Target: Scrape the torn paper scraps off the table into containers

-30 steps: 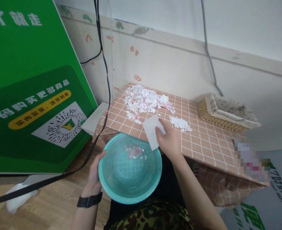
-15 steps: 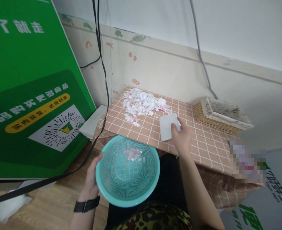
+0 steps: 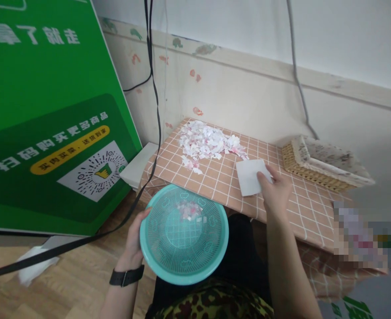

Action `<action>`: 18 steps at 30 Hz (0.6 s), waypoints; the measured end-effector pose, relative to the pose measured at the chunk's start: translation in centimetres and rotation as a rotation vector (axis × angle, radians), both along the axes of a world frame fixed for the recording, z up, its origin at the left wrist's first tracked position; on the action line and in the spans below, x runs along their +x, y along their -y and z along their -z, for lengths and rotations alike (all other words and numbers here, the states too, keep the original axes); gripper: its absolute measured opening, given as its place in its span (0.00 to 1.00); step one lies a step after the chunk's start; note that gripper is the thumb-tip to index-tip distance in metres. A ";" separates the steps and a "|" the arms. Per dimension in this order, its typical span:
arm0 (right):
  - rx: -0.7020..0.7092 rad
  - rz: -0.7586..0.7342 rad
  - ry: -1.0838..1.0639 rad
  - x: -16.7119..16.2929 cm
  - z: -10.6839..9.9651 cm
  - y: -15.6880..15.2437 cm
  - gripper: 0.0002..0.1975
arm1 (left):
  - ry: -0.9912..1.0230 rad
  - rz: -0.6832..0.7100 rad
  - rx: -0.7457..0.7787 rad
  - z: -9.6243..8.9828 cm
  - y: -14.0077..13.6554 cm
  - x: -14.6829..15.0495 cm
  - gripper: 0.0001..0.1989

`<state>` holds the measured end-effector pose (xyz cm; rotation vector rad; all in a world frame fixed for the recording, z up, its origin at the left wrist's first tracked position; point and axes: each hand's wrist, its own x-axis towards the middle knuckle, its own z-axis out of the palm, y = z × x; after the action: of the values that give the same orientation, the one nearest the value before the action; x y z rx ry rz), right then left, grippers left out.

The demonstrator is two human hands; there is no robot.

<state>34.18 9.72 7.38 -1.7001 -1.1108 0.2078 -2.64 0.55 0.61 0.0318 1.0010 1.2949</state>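
My left hand (image 3: 136,239) grips the left rim of a round turquoise plastic colander (image 3: 184,266), which is held just below the table's front edge. Some white and pink paper scraps (image 3: 190,210) lie inside it, towards its far wall. Between the thumb and fingers of my right hand (image 3: 277,188) is a flat white card (image 3: 248,178), held over the tablecloth. Left of the card, a heap of torn white and pink paper scraps (image 3: 207,141) spreads across the back left of the table.
A checked brown cloth covers the table (image 3: 310,212) against the wall. At its back right stands a lined wicker basket (image 3: 328,166). A green sign (image 3: 49,79) rises on the left, with a black strap (image 3: 129,217) hanging before it. A blurred-out item (image 3: 358,235) lies at the right.
The view has swung left, so everything sits further right. My right hand has moved the card slightly to the right, away from the heap. The colander stays in my left hand.
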 end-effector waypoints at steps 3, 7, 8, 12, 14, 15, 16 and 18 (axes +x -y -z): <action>-0.025 -0.209 -0.136 -2.1 0.2 -0.3 0.29 | 0.000 -0.007 -0.007 -0.3 0.0 -0.1 0.10; -0.137 -0.345 -0.107 -5.5 0.1 -1.1 0.28 | 0.005 -0.008 -0.015 -0.5 0.0 -0.1 0.10; -0.158 -0.359 -0.116 -6.0 0.1 -1.3 0.27 | 0.008 -0.003 -0.019 -0.6 0.1 -0.1 0.10; -0.212 -0.419 -0.265 -7.0 0.1 -1.6 0.27 | 0.005 0.019 0.005 -0.7 0.1 -0.1 0.09; -0.225 -0.449 -0.387 -7.1 0.4 -1.5 0.28 | -0.013 0.020 0.026 -0.7 0.2 -0.1 0.09; -0.231 -0.465 -0.451 -7.2 0.6 -1.5 0.29 | -0.022 0.020 0.032 -0.7 0.2 -0.1 0.08; -0.236 -0.479 -0.511 -7.3 0.7 -1.5 0.29 | -0.028 0.021 0.035 -0.7 0.2 -0.1 0.08; -0.249 -0.498 -0.600 -7.6 0.9 -1.5 0.29 | -0.028 0.023 0.029 -0.6 0.1 -0.1 0.09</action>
<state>26.60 11.24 6.45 -1.3904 -1.0472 1.1314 -2.72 0.41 1.21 0.0842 1.0029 1.2913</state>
